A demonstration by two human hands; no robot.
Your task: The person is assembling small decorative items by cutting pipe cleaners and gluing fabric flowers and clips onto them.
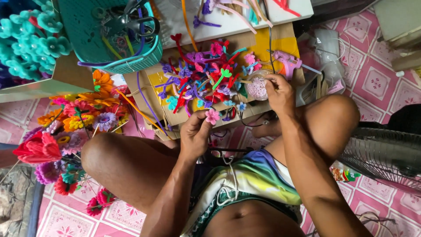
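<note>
Two grips busy: your left hand (195,134) pinches a pink flower (212,116), right hand (278,92) fingers dip into the bead cup (257,87), frame centre. A nudge could tip it, scattering beads.

A home craft corner is shown: work is done seated on a pink patterned floor mat (377,83), where finished pipe-cleaner flowers (74,127), a teal basket (83,30), a pink glue gun (287,61) and a household fan (386,158) are gathered.
</note>
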